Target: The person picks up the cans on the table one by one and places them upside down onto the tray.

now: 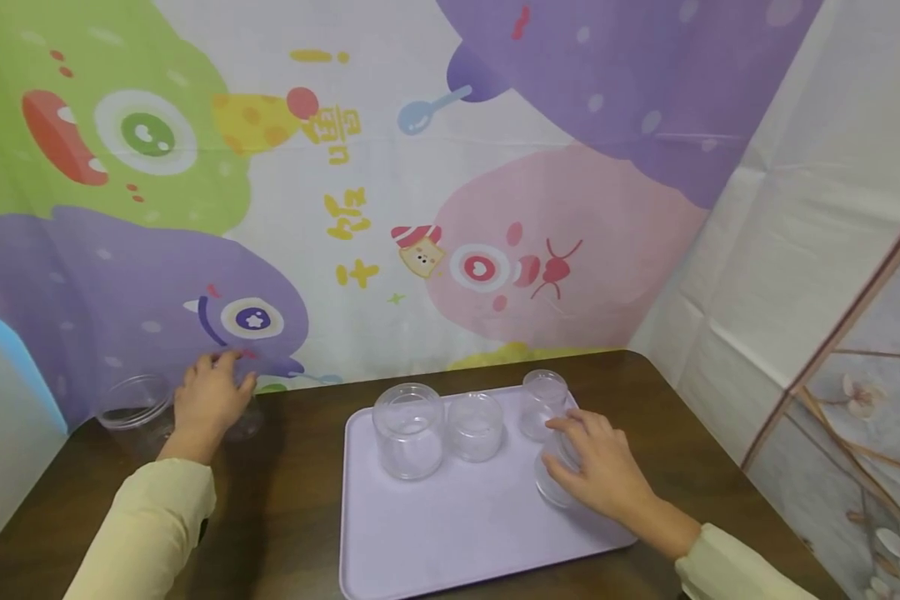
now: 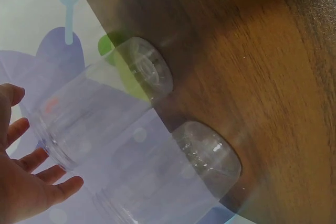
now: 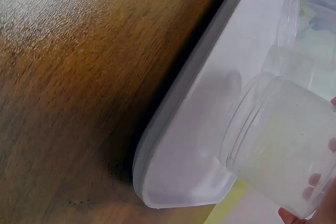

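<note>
Right hand: grip has hold of a jar, the held jar, fingertips showing through the clear wall near its base. Mouth down, over the right side of the tray. Rim on the tray or just above it: can't tell.

Left hand: grip loose, fingers spread and slightly bent, nothing gripped that I can see. It's at the mouth of the inner jar, far left on the surface; fingertips right by the rim, contact unclear. Corner jar is just beside that one, nearer the corner. Both mouth up.

Tray is lilac, sits on the dark wood, carries three more: big jar rear left, short jar close beside it, small jar at the rear right, just behind the held one. All clear plastic or glass, can't say which. Cartoon-monster sheet hangs behind the surface.
</note>
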Motion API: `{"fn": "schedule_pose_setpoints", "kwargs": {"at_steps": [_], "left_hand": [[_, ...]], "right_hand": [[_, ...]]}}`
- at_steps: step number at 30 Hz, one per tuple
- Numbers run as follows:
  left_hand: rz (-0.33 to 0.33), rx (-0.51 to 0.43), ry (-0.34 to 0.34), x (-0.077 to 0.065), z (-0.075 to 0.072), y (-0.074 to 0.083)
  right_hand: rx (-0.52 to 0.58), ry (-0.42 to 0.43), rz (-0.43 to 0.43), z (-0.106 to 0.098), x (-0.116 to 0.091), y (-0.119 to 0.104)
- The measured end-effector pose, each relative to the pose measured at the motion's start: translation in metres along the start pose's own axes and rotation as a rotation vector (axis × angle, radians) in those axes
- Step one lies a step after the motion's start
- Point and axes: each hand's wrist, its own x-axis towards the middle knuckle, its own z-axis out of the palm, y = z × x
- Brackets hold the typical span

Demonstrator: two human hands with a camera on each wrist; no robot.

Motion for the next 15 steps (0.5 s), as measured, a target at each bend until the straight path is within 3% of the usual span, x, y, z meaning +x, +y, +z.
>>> {"fn": "schedule_pose_setpoints", "kwargs": {"at_steps": [15], "left_hand": [[-0.030,0.009,-0.058,0.0022,0.0002,-0.0023]], "right_hand": [[-0.029,-0.040,-0.003,0.0022,0.0011,-0.0002]]}}
